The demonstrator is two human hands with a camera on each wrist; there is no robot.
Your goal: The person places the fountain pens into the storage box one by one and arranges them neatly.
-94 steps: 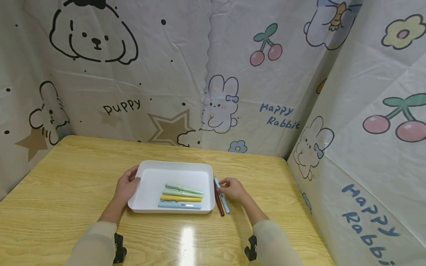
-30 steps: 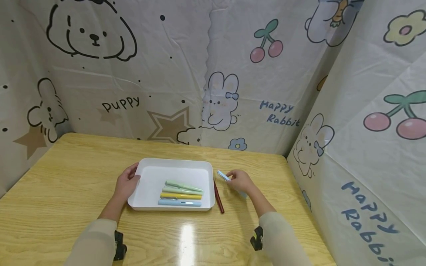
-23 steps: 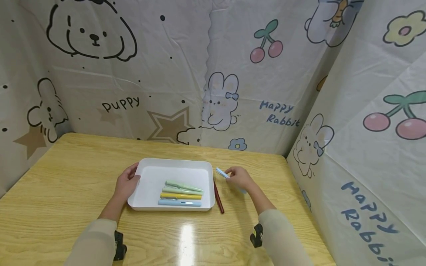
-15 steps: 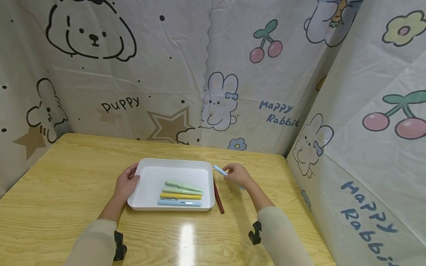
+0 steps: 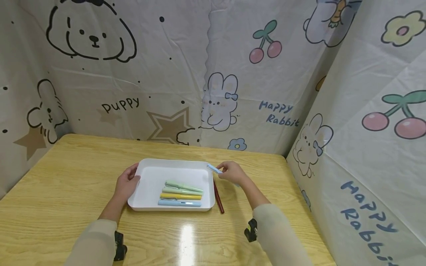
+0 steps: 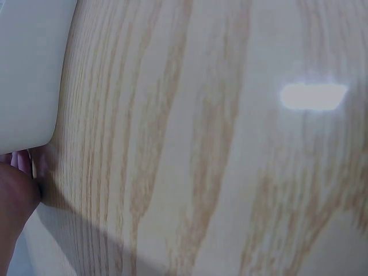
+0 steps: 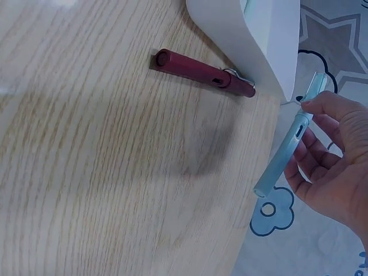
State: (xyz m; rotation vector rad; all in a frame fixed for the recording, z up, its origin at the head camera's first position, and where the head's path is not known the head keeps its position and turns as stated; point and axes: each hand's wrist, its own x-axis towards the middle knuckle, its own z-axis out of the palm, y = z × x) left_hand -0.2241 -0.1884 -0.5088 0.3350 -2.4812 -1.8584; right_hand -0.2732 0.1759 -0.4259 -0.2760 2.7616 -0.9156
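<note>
A light-blue fountain pen point(image 7: 286, 150) is pinched between the thumb and fingers of my right hand point(image 5: 232, 173). Its far end points left, over the right rim of the white tray point(image 5: 151, 188). At the tray's left edge my left hand point(image 5: 126, 184) grips the side, thumb at the rim; its fingers are mostly hidden. Inside the tray lie pale green pens point(image 5: 183, 186), a yellow pen point(image 5: 181, 196) and another light-blue pen point(image 5: 179, 203), side by side. On the table just right of the tray lies a dark red pen point(image 7: 201, 73), below my right hand.
The wooden table point(image 5: 66, 177) carries the tray near its middle. Printed cloth point(image 5: 166, 74) hangs behind the table and along both sides. Each forearm has a black wrist camera point(image 5: 251, 229) strapped on.
My right hand has picked up the light-blue pen from beside the dark red pen, lifted it and turned it. Hand and pen have moved left to the tray's rim. My left hand stays put.
</note>
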